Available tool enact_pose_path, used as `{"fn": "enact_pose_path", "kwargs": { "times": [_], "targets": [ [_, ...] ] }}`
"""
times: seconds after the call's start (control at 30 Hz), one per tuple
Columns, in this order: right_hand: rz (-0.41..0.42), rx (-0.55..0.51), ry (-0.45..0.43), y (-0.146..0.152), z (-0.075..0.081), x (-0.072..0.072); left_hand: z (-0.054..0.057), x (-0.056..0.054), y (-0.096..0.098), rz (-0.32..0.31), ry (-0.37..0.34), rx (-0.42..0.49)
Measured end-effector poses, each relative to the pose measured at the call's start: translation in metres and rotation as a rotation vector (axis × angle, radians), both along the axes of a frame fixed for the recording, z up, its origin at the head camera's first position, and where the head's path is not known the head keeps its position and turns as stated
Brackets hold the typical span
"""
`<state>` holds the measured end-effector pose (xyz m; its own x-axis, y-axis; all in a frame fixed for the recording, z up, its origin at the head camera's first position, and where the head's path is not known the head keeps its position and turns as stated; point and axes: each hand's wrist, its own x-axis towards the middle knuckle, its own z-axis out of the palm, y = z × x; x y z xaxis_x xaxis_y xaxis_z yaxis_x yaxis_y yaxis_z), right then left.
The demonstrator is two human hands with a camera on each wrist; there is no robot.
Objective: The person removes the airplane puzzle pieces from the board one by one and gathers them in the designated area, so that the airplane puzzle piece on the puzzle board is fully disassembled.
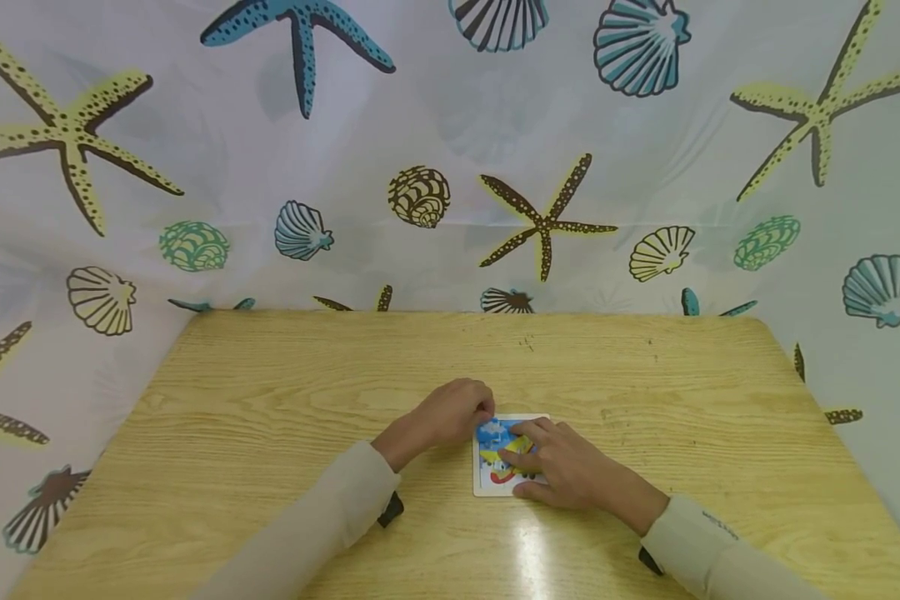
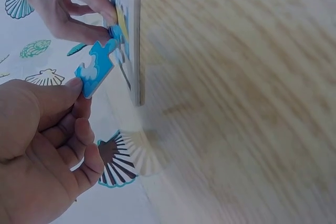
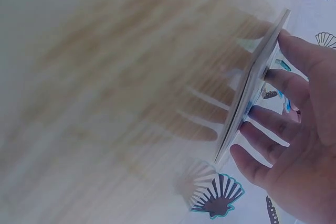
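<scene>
A small square jigsaw puzzle (image 1: 504, 479) in a white-edged tray lies on the table, with a blue, yellow and red picture. Between thumb and forefinger, my left hand (image 1: 453, 412) pinches a blue and white puzzle piece (image 2: 96, 69). In the left wrist view that piece is tilted above the tray's upper left corner. My right hand (image 1: 570, 467) rests on the puzzle's right side, its fingers spread over the picture and the thumb near the lower edge. Part of the picture is hidden under those fingers. The right wrist view shows the fingertips (image 3: 254, 113) against the tray's face.
A light wooden table (image 1: 285, 383) stretches around the puzzle, with a glossy reflection in front. Behind and beside it hangs a white curtain (image 1: 360, 150) printed with starfish and shells. Dark bands or devices (image 1: 392, 508) sit at both sleeve cuffs.
</scene>
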<state>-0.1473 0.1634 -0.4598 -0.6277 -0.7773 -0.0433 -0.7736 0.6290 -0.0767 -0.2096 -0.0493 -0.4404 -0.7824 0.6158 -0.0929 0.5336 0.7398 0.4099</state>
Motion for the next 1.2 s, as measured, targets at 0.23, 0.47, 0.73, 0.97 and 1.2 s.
{"fn": "enact_pose_path", "kwargs": {
  "times": [0.23,0.47,0.73,0.97,1.2],
  "targets": [
    [-0.001,-0.014,0.004,0.000,-0.002,0.000,0.001,-0.002,-0.013,0.027,-0.014,0.031],
    [-0.006,-0.021,0.004,0.000,-0.003,-0.001,-0.001,-0.005,-0.034,0.049,-0.034,0.059],
    [0.000,-0.036,0.000,0.001,-0.004,-0.001,-0.006,-0.008,-0.058,0.091,-0.046,0.074],
    [0.000,-0.032,-0.005,0.001,-0.004,-0.001,-0.008,-0.008,-0.084,0.093,-0.044,0.102],
    [-0.009,-0.031,-0.014,0.001,-0.003,0.000,-0.007,-0.011,-0.105,0.080,-0.101,0.120]
  ]
}}
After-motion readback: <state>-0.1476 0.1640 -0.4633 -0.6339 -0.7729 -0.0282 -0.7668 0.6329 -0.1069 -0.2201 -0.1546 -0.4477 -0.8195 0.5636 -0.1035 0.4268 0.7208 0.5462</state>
